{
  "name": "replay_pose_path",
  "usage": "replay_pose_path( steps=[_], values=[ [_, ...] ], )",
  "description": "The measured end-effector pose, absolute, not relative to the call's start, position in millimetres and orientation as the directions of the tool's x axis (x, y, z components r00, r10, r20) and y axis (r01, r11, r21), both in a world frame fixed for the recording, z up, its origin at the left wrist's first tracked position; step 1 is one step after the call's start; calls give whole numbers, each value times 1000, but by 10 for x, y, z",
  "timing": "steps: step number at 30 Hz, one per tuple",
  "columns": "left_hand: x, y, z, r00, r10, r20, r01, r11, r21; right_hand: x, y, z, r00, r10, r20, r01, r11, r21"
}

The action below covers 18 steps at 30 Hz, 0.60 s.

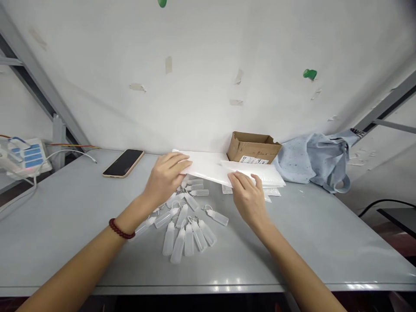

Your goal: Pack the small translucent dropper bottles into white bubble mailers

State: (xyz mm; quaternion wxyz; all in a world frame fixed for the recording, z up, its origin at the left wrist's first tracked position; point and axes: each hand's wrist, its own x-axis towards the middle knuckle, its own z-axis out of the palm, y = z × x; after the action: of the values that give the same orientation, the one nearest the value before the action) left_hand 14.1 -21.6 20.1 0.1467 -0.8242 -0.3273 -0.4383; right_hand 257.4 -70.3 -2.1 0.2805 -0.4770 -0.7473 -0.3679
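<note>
A flat white mailer bag (208,164) is stretched between my two hands above the table. My left hand (167,175) pinches its left end, thumb below and fingers on top. Gripping the near right edge is my right hand (247,195), its fingers bent over the white sheet. Beneath and to the right lie more white mailers (271,177), partly overlapped by the held one. Several small translucent plastic squeeze bottles (178,246) with capped tips lie scattered on the table below my hands; some are hidden behind my left hand and wrist.
The grey table (292,242) runs up to a white wall. A smartphone (124,163) lies at the back left, near a power strip (29,158) with cables. An open cardboard box (253,148) stands behind the mailers, beside a light blue cloth bag (312,158).
</note>
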Motion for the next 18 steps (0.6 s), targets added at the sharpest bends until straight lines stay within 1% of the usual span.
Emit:
replay_pose_path(
  steps=[2, 3, 6, 8, 9, 11, 14, 16, 18],
  values=[
    [62, -167, 220, 316, 527, 789, 588, -761, 273, 2615, -697, 37, -359, 458, 813, 928, 268, 259],
    [44, -164, 237, 281, 603, 747, 563, -734, 381, 2630, -701, 65, -343, 426, 838, 934, 251, 254],
    [56, -224, 313, 179, 815, 551, 512, -555, 655, 2663, -722, 136, -297, 328, 897, 951, 181, 249],
    [96, -290, 361, 174, 895, 410, 390, -445, 806, 2672, -739, 164, -286, 328, 900, 955, 171, 241],
    [122, -323, 376, 189, 918, 349, 305, -392, 868, 2667, -748, 169, -292, 356, 888, 953, 188, 238],
    [180, -379, 380, 236, 940, 247, 153, -286, 946, 2634, -767, 161, -327, 460, 825, 939, 257, 229],
    [276, -437, 324, 302, 942, 145, 28, -161, 987, 2535, -803, 110, -404, 609, 683, 903, 383, 192],
    [336, -462, 267, 350, 933, 87, -32, -81, 996, 2459, -836, 70, -436, 666, 606, 886, 434, 161],
    [389, -480, 218, 392, 919, 36, -77, -6, 997, 2391, -876, 42, -453, 697, 556, 877, 460, 138]
  ],
)
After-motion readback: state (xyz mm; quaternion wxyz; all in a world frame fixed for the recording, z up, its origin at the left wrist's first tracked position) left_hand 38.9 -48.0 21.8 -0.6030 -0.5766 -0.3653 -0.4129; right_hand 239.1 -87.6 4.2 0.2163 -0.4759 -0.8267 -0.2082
